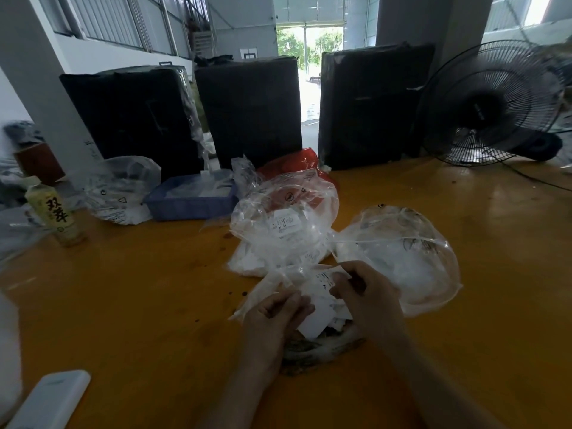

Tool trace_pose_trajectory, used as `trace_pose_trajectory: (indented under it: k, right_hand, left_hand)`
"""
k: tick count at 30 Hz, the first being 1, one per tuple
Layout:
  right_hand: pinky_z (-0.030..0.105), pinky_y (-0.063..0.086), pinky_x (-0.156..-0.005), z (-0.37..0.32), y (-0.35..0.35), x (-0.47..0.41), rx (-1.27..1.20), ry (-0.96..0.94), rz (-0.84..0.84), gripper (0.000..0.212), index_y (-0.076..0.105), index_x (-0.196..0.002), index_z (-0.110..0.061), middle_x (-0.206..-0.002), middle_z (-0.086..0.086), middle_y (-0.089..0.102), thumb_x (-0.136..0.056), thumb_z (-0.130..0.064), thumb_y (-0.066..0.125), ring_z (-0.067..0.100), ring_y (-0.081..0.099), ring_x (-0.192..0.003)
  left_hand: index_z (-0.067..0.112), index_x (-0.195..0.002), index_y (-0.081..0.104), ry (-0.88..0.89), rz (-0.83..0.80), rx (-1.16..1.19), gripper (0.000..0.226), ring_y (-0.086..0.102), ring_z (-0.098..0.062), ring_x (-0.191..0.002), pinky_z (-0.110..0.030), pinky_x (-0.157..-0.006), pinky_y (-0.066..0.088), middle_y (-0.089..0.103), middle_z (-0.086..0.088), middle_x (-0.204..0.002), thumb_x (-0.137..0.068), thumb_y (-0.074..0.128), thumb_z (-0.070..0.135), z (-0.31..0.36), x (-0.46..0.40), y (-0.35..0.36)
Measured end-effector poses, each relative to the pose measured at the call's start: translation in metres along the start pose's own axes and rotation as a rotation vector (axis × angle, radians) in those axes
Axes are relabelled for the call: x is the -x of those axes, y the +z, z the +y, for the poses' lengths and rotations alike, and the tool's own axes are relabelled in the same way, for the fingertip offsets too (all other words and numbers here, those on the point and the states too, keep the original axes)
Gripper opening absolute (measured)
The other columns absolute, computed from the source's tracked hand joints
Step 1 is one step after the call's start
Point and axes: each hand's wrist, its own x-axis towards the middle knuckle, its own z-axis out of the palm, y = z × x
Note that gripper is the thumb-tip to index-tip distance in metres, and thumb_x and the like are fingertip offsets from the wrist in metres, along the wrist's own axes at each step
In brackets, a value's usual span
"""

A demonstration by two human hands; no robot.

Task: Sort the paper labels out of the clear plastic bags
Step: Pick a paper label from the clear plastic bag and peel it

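My left hand (pixel 275 317) grips a crumpled clear plastic bag (pixel 266 289) together with a small stack of white paper labels (pixel 318 317) near the table's front middle. My right hand (pixel 362 292) pinches the top label (pixel 325 281), which shows black print. Behind them lies a heap of clear bags with labels (pixel 284 224) inside. A large puffed clear bag (pixel 402 258) sits just right of my right hand. A blue tray (pixel 185 207) holding white labels stands farther back on the left.
On the orange table (pixel 139 305), three black wrapped boxes (pixel 250 109) line the back and a black fan (pixel 492 103) stands at right. At left are a drink bottle (pixel 58 215) and another clear bag (pixel 120 190). A white device (pixel 52 397) lies near the front left.
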Motion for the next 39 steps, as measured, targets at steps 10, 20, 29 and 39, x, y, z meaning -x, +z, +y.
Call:
trace_pose_trajectory:
  k: [10,20,29,39]
  right_hand:
    - [0.017,0.057,-0.077,0.0035,0.0001,-0.0007,-0.108,-0.022,-0.054,0.014,0.071,-0.109,-0.029,-0.085,-0.017,0.074,-0.099,-0.020,0.064,-0.001,0.073,-0.082]
    - [0.016,0.053,-0.069,0.0037,0.0038,-0.0002,0.101,-0.105,-0.143,0.013,0.073,-0.100,-0.029,-0.092,-0.022,0.070,-0.099,-0.019,0.066,0.000,0.068,-0.083]
    - [0.013,0.049,-0.070,0.0025,-0.0002,-0.0012,0.159,-0.125,-0.183,0.008,0.073,-0.102,-0.023,-0.091,-0.018,0.068,-0.100,-0.020,0.065,0.002,0.062,-0.085]
    - [0.004,0.049,-0.071,0.0025,0.0071,0.0009,0.113,-0.030,-0.122,0.022,0.061,-0.106,-0.040,-0.091,-0.022,0.066,-0.092,-0.029,0.074,-0.006,0.066,-0.079]
  left_hand:
    - [0.013,-0.098,0.085,0.027,-0.081,-0.083,0.032,0.077,-0.031,-0.107,-0.028,-0.088,0.062,0.080,-0.019,-0.109,-0.070,0.086,0.031,0.0010,0.0022,0.0005]
    - [0.017,-0.099,0.086,0.064,-0.069,-0.136,0.027,0.078,-0.030,-0.105,-0.032,-0.090,0.063,0.081,-0.013,-0.110,-0.076,0.082,0.030,-0.0009,0.0023,-0.0002]
    - [0.019,-0.091,0.086,0.078,-0.025,-0.217,0.019,0.079,-0.029,-0.095,-0.030,-0.078,0.064,0.080,-0.015,-0.097,-0.082,0.077,0.033,-0.0019,0.0023,-0.0005]
    - [0.031,-0.094,0.087,0.070,-0.017,-0.241,0.019,0.080,-0.026,-0.092,-0.031,-0.074,0.064,0.082,-0.007,-0.097,-0.077,0.080,0.038,-0.0015,0.0022,-0.0007]
